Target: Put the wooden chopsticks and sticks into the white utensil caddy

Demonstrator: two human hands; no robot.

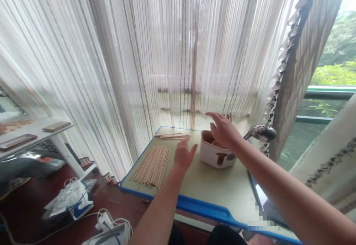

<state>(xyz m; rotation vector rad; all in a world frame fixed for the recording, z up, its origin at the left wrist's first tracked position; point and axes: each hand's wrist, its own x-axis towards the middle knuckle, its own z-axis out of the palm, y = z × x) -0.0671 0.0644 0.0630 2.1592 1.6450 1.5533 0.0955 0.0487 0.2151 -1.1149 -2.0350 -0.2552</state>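
My left hand (184,153) reaches out over the pale green table (211,185), fingers stretched toward a small bundle of wooden sticks (172,136) at the far edge; it holds nothing. My right hand (222,129) hovers over a white container (215,153) with brown markings, fingers spread and pointing left. A few stick tips show behind that hand. A large flat pile of wooden sticks (151,165) lies on the table's left side.
The table has a blue rim (194,207). Sheer striped curtains (139,59) hang close behind it. A white shelf (33,131) stands at the left. A white bag (72,197) and cables lie on the dark floor.
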